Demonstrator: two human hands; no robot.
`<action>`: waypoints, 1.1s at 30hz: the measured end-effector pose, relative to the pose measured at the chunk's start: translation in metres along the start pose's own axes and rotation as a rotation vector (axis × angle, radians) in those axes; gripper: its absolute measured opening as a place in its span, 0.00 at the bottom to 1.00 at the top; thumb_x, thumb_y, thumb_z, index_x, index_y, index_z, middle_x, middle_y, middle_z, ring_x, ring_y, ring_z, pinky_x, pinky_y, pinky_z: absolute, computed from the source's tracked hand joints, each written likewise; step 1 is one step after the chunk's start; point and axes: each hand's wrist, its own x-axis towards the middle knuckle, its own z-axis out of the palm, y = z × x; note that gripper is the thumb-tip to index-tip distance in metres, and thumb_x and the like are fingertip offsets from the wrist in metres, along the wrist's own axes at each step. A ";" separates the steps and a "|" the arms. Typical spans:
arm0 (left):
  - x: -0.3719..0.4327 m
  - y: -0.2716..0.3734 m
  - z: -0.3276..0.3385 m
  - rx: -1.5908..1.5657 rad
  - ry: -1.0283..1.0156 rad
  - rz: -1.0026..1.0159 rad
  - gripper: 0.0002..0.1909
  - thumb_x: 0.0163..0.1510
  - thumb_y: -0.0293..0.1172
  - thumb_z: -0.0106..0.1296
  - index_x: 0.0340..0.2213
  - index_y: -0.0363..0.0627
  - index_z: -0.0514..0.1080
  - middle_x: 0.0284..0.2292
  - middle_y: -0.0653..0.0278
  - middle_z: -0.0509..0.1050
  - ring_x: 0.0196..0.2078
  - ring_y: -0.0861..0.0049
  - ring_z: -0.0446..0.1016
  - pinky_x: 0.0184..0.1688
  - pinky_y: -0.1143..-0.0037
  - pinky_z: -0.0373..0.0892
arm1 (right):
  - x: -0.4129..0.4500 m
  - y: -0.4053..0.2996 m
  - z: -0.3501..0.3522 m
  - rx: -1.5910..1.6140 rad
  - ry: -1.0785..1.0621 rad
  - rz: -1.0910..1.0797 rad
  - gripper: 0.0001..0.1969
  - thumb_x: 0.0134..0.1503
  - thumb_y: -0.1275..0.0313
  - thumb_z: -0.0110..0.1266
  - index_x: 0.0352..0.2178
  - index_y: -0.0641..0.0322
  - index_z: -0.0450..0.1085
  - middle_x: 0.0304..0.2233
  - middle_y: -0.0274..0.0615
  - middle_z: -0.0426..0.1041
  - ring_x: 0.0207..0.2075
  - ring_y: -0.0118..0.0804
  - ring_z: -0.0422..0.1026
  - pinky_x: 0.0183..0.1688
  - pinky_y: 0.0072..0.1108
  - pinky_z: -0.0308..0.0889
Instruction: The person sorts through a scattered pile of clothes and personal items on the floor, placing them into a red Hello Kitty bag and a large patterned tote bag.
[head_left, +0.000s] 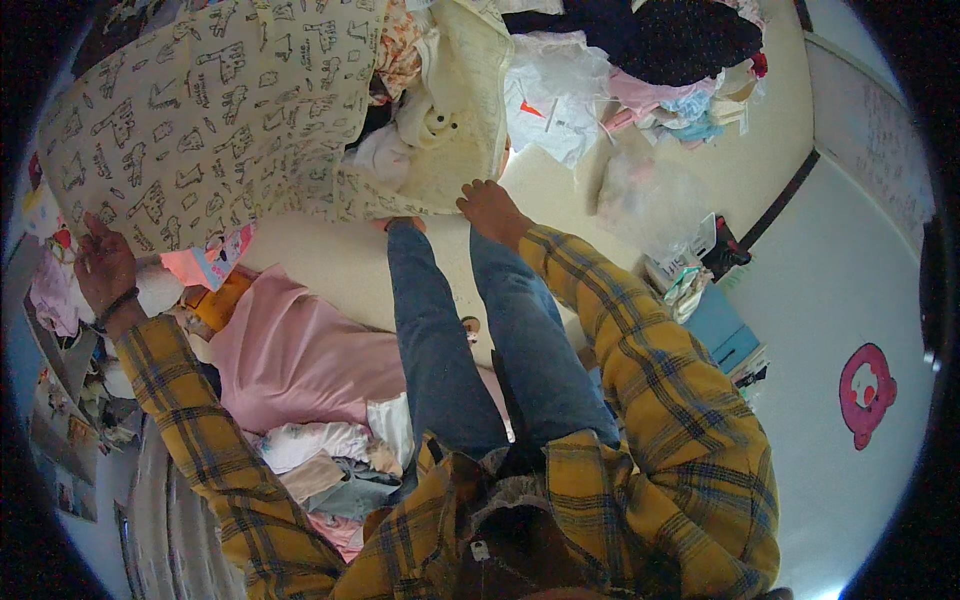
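Observation:
A large cream cloth cover (187, 142) with dark animal drawings and lettering lies spread out before me. At its near left corner, my left hand (106, 266) grips the edge. My right hand (491, 212) is closed on its near rim, close to the opening on the right. Inside that opening are a white plush-like item (431, 124) with dark button eyes and a crumpled orange-and-white patterned cloth (400, 49). How deep these contents go is hidden by the cover.
My jeans-clad legs (442, 337) stretch across a cream surface. Pink fabric (315, 360) and folded clothes (322, 457) lie on the left. Clear plastic bags (649, 195), dark dotted clothing (690, 41) and a blue box (716, 337) are on the right, by a white wall (832, 300).

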 end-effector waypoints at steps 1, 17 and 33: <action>-0.001 0.000 0.002 -0.077 -0.280 -0.137 0.11 0.52 0.29 0.44 0.36 0.38 0.70 0.52 0.53 0.65 0.49 0.65 0.67 0.48 0.65 0.64 | 0.002 -0.002 -0.001 0.005 -0.010 -0.006 0.09 0.49 0.69 0.48 0.28 0.61 0.72 0.31 0.44 0.69 0.36 0.44 0.70 0.39 0.32 0.67; -0.146 -0.045 -0.022 -0.028 -0.033 -0.308 0.19 0.57 0.31 0.42 0.48 0.34 0.63 0.46 0.49 0.68 0.44 0.63 0.69 0.48 0.67 0.66 | 0.002 0.011 -0.002 0.046 -0.095 0.020 0.09 0.46 0.70 0.48 0.27 0.59 0.73 0.31 0.44 0.70 0.38 0.43 0.70 0.38 0.32 0.67; -0.218 -0.098 -0.022 1.232 -0.230 -0.265 0.14 0.53 0.23 0.51 0.40 0.41 0.61 0.30 0.68 0.67 0.36 0.78 0.68 0.46 0.74 0.67 | 0.087 0.005 -0.122 0.835 0.624 0.414 0.12 0.55 0.70 0.51 0.40 0.63 0.68 0.34 0.45 0.71 0.29 0.36 0.72 0.32 0.26 0.67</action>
